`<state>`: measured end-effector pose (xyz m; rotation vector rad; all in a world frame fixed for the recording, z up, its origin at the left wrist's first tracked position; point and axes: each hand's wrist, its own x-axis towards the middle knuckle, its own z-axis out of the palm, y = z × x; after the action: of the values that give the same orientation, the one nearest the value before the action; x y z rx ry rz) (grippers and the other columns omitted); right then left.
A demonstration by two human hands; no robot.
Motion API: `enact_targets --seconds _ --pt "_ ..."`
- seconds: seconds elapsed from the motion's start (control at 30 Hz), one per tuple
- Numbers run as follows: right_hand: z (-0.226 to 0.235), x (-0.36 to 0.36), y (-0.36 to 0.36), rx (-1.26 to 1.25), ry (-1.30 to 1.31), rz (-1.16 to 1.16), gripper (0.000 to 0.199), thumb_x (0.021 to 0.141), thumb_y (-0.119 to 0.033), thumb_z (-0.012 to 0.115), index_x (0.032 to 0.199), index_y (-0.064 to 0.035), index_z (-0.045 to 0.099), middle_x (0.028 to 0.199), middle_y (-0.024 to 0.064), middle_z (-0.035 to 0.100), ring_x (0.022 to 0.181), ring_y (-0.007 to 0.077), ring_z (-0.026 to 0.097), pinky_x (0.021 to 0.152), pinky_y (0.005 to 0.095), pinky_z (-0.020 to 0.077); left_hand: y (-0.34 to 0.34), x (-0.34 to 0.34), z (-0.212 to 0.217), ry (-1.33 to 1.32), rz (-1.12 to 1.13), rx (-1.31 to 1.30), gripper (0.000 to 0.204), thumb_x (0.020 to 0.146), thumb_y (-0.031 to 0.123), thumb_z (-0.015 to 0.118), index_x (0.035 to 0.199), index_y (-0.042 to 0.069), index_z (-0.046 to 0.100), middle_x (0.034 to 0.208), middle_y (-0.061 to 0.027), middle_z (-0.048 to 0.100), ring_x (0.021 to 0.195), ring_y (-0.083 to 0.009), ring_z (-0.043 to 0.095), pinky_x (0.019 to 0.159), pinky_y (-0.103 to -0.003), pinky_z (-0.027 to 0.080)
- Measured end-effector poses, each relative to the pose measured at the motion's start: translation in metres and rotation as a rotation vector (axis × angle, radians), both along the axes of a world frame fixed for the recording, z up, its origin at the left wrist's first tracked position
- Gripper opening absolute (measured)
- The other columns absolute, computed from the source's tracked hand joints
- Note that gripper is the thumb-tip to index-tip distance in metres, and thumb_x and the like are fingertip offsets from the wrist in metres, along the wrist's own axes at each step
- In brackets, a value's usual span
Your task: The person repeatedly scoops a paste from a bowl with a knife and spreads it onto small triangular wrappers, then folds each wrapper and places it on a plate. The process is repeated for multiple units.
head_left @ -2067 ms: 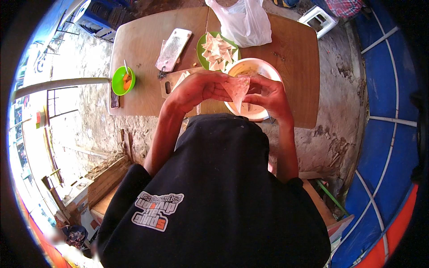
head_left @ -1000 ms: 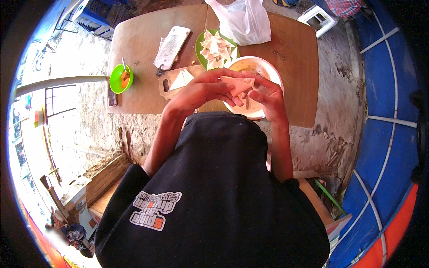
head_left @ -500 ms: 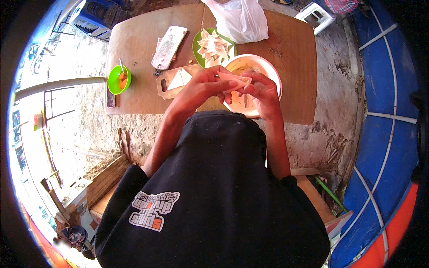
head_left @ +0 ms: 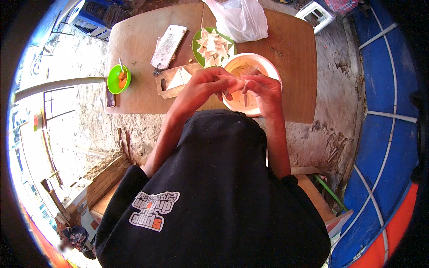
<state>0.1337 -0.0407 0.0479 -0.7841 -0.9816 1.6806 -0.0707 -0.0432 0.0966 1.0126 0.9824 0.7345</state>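
Over the near side of a large white bowl [head_left: 278, 73], both hands meet at a pale triangular dough wrapper [head_left: 237, 83]. My left hand [head_left: 206, 85] pinches its left end. My right hand [head_left: 267, 91] presses the right end between thumb and fingertips; what lies inside the fold is hidden. An orange-brown mixture [head_left: 241, 69] coats the bowl, and a utensil's handle shows below my fingers. Behind the hands, a green plate [head_left: 195, 43] carries a heap of pale pointed triangles [head_left: 214, 47]. White triangular sheets [head_left: 180, 78] lie on a wooden cutting board [head_left: 165, 93] beside my left wrist.
A white plastic bag [head_left: 239, 22] sits at the table's far side. Left of the plate lies a grater-like flat white board [head_left: 169, 47]. A lime-green bowl [head_left: 111, 80] with orange pieces and a spoon stands by the left edge, near a dark phone [head_left: 111, 99].
My right fingers have shifted inward and closed over the right end of the wrapper, so less of it shows. My left hand has kept its grip almost in place.
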Motion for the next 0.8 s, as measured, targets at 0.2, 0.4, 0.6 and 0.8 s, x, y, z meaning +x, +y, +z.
enact_targets --seconds 0.2,0.4,0.6,0.8 --pt "0.002 -0.001 -0.006 -0.107 -0.04 -0.012 0.018 0.085 -0.009 0.069 0.098 0.0044 0.07 0.088 0.0079 0.066 0.076 0.0134 0.061 0.073 0.0251 0.0486 0.0 -0.001 -0.006 0.04 0.07 0.045 0.024 0.092 0.022 0.065 0.099 -0.001 0.068 0.084 -0.0044 0.067 0.074 -0.0098 0.06 0.068 -0.024 0.048" --pt "0.0 -0.007 -0.006 -0.051 -0.094 -0.02 0.019 0.086 -0.013 0.07 0.097 0.0029 0.069 0.089 0.008 0.066 0.075 0.0138 0.061 0.075 0.0264 0.0468 -0.001 0.0 -0.009 0.083 0.097 0.08 0.02 0.09 0.018 0.065 0.096 -0.002 0.067 0.081 -0.005 0.065 0.072 -0.0099 0.059 0.067 -0.024 0.047" --pt "0.0 -0.009 -0.009 -0.085 -0.133 -0.034 0.017 0.088 -0.013 0.068 0.092 0.0029 0.07 0.087 0.0089 0.066 0.074 0.0141 0.061 0.074 0.026 0.0467 0.0 -0.006 -0.012 0.104 0.103 0.023 0.02 0.089 0.017 0.068 0.096 -0.002 0.07 0.083 -0.0053 0.069 0.073 -0.0095 0.06 0.068 -0.024 0.048" --pt "0.005 -0.024 -0.012 -0.108 -0.113 -0.084 0.014 0.086 -0.011 0.07 0.092 0.0023 0.071 0.078 0.005 0.066 0.071 0.0098 0.059 0.068 0.0227 0.0461 0.001 -0.019 -0.016 0.067 0.093 0.01 0.018 0.087 0.013 0.069 0.096 -0.002 0.071 0.083 -0.0062 0.069 0.072 -0.0094 0.06 0.067 -0.023 0.048"
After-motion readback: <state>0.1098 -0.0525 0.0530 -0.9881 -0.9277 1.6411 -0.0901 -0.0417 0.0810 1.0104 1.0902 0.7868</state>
